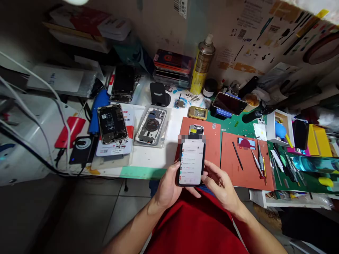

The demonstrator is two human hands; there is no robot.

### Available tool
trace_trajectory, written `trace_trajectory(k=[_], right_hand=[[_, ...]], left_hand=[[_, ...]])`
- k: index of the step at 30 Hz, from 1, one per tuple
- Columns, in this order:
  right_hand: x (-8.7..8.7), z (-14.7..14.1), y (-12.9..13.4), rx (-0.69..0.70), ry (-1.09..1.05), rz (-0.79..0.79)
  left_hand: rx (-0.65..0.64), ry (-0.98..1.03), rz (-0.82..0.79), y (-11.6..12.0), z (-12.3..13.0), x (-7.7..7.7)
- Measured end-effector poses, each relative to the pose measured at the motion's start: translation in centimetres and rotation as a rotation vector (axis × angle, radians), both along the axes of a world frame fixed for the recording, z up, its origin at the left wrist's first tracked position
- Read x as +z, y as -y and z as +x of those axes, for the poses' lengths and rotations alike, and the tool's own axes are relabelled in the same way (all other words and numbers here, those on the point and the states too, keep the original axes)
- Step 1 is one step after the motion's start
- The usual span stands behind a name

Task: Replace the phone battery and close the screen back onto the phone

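A lit smartphone [191, 162] showing a white list on its screen is held upright over the front edge of the bench. My left hand [169, 183] grips its left side, thumb along the edge and fingers partly behind it. Curled around the phone's lower right side is my right hand [218, 181], its thumb near the edge. Just beyond the phone, an opened phone part [196, 129] lies on the red-brown mat [214, 141]. A blurred patch covers the top of the held phone.
Left of the mat are an opened phone [112, 123] and a phone housing [152, 126]. Tweezers and screwdrivers [261, 160] lie on the right mat. A yellow spray can [202, 65], a phone on a stand [230, 103] and a white box [280, 127] stand behind. Cables hang at left.
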State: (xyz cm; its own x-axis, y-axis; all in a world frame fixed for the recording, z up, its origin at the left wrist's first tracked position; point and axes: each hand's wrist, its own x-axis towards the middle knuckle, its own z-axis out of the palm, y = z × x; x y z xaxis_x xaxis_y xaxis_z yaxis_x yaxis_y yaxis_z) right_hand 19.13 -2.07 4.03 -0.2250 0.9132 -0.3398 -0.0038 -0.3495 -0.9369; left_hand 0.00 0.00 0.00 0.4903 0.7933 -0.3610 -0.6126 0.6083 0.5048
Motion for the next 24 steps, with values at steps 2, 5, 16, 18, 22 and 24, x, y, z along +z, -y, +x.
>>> trace_trajectory(k=[2,5,16,18,22,24], right_hand=[[0.0,0.0,0.1,0.015,0.022,0.017],[0.1,-0.1,0.0,0.023,0.066,0.06],[-0.2,-0.8,0.5,0.017,0.152,0.084],[-0.3,-1.0,0.6,0.01,0.159,0.091],[-0.4,-1.3,0.7,-0.011,0.156,0.094],[-0.4,-1.5,0.7,-0.01,0.129,0.1]], left_hand=[[0.003,0.007,-0.005,-0.1,0.1,-0.1],[0.009,-0.004,-0.017,0.0,0.2,-0.1],[0.155,-0.2,-0.088,0.0,0.4,0.4],[0.179,-0.235,-0.084,0.0,0.5,0.5],[0.178,-0.258,-0.059,0.0,0.6,0.6],[0.182,-0.252,-0.056,0.0,0.6,0.7]])
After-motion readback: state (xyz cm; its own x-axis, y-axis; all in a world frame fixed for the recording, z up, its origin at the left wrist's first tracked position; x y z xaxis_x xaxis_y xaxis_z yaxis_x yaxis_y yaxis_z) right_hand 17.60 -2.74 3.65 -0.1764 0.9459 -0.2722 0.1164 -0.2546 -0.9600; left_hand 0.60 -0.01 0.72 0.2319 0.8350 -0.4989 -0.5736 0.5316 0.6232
